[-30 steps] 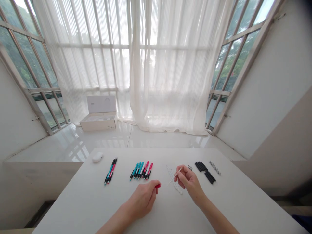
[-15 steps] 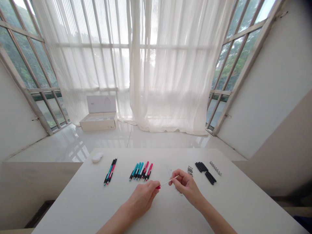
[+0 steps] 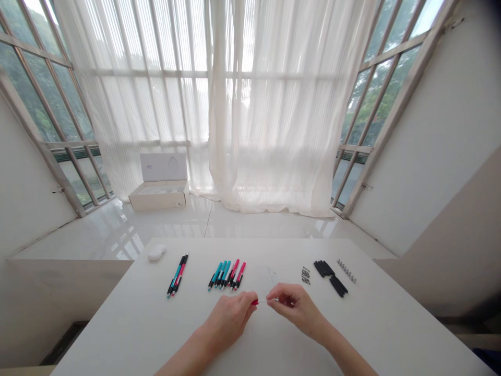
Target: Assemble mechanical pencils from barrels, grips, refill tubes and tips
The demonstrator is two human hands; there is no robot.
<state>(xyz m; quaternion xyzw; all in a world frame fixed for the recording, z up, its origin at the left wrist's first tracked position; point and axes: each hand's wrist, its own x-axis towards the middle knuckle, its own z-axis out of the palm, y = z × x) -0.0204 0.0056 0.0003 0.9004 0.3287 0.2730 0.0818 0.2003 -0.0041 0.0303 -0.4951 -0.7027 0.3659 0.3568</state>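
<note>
A small red piece (image 3: 254, 302) is pinched by the left hand (image 3: 227, 319), and a thin white stick (image 3: 267, 300) is pinched by the right hand (image 3: 295, 307). The two hands are held close together in the lower middle of the frame, but they are not touching. The stick lies on its side, pointing from left to right, with the red piece at its left end. The left hand is nearer to the red piece, and the right hand is nearer to the stick (whether the stick goes into the red piece cannot be told, as the spot is so small). Behind the hands, on a white table (image 3: 376, 334), a loose group of white sticks (image 3: 272, 275) is seen. Small metal bits (image 3: 306, 275), black tubes (image 3: 330, 278) and a row of metal parts (image 3: 346, 271) are laid out to the right. Blue and pink pens (image 3: 226, 275) and more pens (image 3: 177, 274) are laid out to the left. An open white box (image 3: 158, 196) is seen on the floor past the table, with its lid standing up; what is in it cannot be made out.
</note>
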